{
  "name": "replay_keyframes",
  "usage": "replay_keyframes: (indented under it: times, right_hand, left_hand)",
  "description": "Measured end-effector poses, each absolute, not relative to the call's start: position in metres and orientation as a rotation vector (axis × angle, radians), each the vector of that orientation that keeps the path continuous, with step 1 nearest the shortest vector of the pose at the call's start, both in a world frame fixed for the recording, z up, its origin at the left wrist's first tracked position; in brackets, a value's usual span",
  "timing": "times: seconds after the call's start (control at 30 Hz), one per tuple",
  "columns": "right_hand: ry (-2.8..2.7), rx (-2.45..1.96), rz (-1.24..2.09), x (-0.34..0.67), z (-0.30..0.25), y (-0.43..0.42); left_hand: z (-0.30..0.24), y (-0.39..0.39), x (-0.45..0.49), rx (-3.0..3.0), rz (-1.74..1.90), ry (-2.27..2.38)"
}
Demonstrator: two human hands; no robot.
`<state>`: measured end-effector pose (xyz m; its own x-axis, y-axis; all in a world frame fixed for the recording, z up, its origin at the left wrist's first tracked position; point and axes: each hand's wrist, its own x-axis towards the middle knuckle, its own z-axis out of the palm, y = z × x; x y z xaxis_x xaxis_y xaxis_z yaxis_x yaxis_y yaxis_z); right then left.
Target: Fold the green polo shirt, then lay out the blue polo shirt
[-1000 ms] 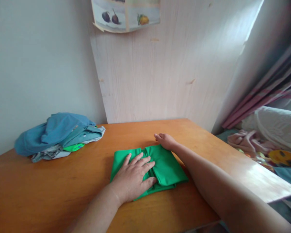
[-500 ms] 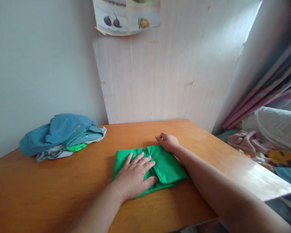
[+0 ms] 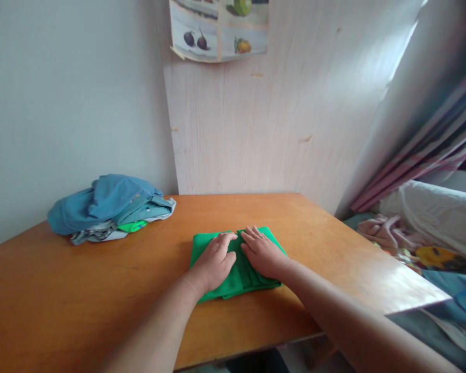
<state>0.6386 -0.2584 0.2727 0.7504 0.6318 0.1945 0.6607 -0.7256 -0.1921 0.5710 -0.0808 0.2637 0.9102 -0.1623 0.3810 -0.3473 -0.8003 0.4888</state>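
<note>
A folded green piece of clothing (image 3: pixel 233 284) lies on the wooden table in front of me; its exact kind is hidden by the folds. My left hand (image 3: pixel 214 262) rests on its left half, turned partly on its side, with the fingers stretched out and the thumb apart. Flat on the right half is my right hand (image 3: pixel 264 255), its fingers extended toward the seam in the middle. Neither hand grips the cloth. Parts of the top layer are covered by both hands.
A heap of clothes (image 3: pixel 112 204), blue, grey and bright green, lies at the table's (image 3: pixel 140 290) back left. Fruit pictures (image 3: pixel 221 31) hang on the pale panel behind. To the right are a striped curtain (image 3: pixel 423 140) and a pink cloth (image 3: pixel 388 230).
My right hand has come from beyond the cloth's far right edge onto its right half, whose raised flap now lies flatter. My left hand has shifted and rolled onto its side.
</note>
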Motion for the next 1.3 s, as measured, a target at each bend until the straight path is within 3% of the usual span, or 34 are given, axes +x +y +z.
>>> replay_keyframes:
  times: [0.43, 0.67, 0.87, 1.2, 1.3]
  right_hand:
    - [-0.994, -2.697, -0.059, 0.643, 0.259, -0.259]
    - [-0.421, -2.481, -0.301, 0.65, 0.283, -0.317]
    - [-0.113, -2.521, -0.003, 0.633, 0.28, -0.362]
    - [-0.188, -2.331, 0.39, 0.648, 0.293, -0.363]
    - [-0.225, -2.371, 0.414, 0.655, 0.298, -0.359]
  left_hand:
    - [0.277, -0.066, 0.571, 2.661, 0.587, -0.312]
    - [0.267, -0.044, 0.577, 2.839, 0.443, -0.088]
    - [0.267, -0.042, 0.574, 2.847, 0.41, -0.086]
    - [0.301, -0.071, 0.516, 3.043, 0.338, 0.168]
    - [0.306, -0.072, 0.498, 3.053, 0.471, 0.076]
